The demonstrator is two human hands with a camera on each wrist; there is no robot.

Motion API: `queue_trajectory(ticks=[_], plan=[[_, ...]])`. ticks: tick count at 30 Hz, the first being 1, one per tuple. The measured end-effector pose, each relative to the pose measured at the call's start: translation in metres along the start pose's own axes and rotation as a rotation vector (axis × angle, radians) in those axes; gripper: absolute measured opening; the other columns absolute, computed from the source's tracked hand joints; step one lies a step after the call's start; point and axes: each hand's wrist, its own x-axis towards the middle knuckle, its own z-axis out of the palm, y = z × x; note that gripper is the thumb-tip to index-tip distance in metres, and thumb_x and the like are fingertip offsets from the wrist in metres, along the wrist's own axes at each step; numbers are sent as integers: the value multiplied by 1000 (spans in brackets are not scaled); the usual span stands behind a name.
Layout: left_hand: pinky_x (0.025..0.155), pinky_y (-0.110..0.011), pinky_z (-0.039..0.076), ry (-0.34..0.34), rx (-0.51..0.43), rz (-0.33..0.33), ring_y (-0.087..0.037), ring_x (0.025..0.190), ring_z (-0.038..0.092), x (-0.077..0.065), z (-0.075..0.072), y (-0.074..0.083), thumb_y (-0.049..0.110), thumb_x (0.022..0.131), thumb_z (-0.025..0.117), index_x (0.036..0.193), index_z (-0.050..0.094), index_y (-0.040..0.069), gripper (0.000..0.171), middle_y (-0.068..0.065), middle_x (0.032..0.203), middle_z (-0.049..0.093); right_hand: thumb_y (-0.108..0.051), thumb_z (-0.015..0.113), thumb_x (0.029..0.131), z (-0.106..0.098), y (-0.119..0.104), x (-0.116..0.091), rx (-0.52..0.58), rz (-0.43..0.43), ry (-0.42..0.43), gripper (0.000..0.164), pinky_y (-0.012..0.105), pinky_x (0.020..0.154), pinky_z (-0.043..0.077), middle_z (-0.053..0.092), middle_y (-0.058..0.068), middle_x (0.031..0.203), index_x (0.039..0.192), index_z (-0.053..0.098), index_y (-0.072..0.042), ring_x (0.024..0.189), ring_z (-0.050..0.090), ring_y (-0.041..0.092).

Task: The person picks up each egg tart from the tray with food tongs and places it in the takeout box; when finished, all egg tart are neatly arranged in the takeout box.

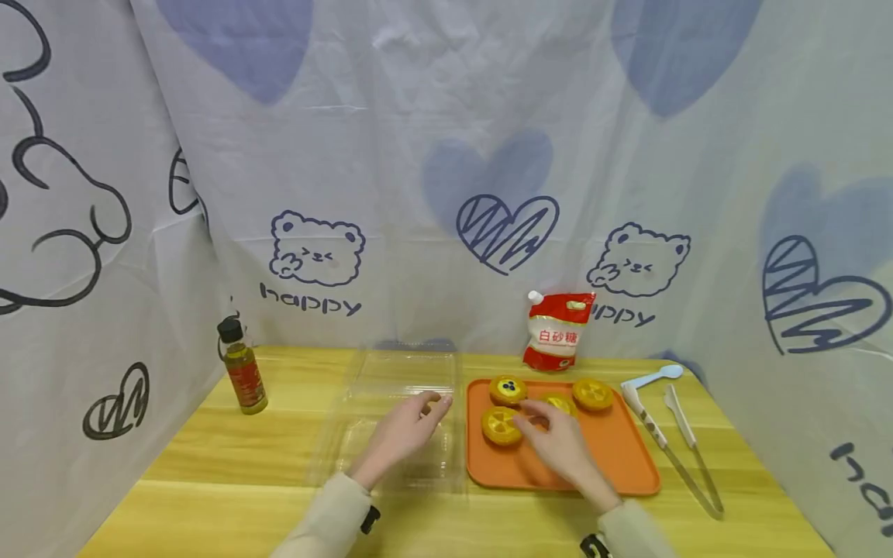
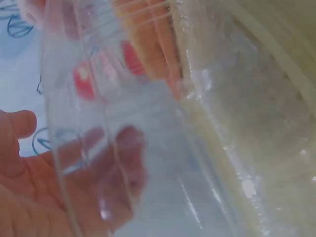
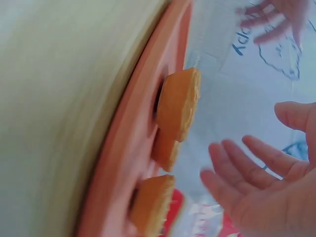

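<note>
A clear plastic box [image 1: 359,442] lies on the table, its transparent lid [image 1: 401,372] folded back. My left hand [image 1: 408,430] is over the box with fingers loosely bent and nothing in them. In the left wrist view part of that hand [image 2: 64,192] shows through the clear plastic [image 2: 168,163]; whether it touches is unclear. Over the orange tray [image 1: 614,457], my right hand [image 1: 558,446] hovers near the tarts, holding nothing, its fingers [image 3: 247,182] spread apart. On the tray sit a berry-topped tart [image 1: 508,390] and several yellow-topped tarts [image 1: 502,426], one partly behind the right hand.
A red and white sugar pouch [image 1: 558,332] stands behind the tray. To the right lie metal tongs [image 1: 680,457] with white handles and a pale blue spoon [image 1: 656,377]. An oil bottle [image 1: 246,376] stands at the far left, and a printed curtain [image 1: 405,232] closes off the back.
</note>
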Motion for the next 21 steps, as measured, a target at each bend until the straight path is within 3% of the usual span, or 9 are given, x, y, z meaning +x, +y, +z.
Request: queue_trajectory(ticks=[3,6,9,13,21], plan=[[66,-36,53,-35,-116,3,-20,81,64,1,-11,-8,49,100,48,123,65,10,48,-9,96,70,-26,65,95,-6,10,1,199,57,-45,35,38,92,55,70,9,116,124,66,-5,105,66,21],[62,-36,52,-133,-216,53,-21,70,62,2,-25,-22,36,100,55,121,65,6,37,-13,87,69,-24,62,97,-16,16,1,364,153,-95,36,41,93,55,68,15,119,124,64,-1,108,64,25],[61,-35,52,-250,-263,106,-22,69,62,2,-42,-36,26,99,58,122,64,6,31,-17,91,69,-24,60,98,-29,23,1,463,235,-137,41,47,94,54,65,20,123,129,60,3,110,63,32],[55,-28,48,-327,-287,130,-20,70,61,0,-61,-51,22,98,60,125,63,7,31,-19,96,69,-27,59,99,-49,40,0,460,266,-185,46,41,89,56,67,17,122,134,55,4,107,64,28],[52,-27,44,-316,-354,51,-17,65,55,-9,-82,-83,21,94,66,126,61,7,36,-13,93,68,-27,64,96,-82,74,-3,392,252,-212,51,34,78,56,68,11,122,135,53,4,101,66,17]])
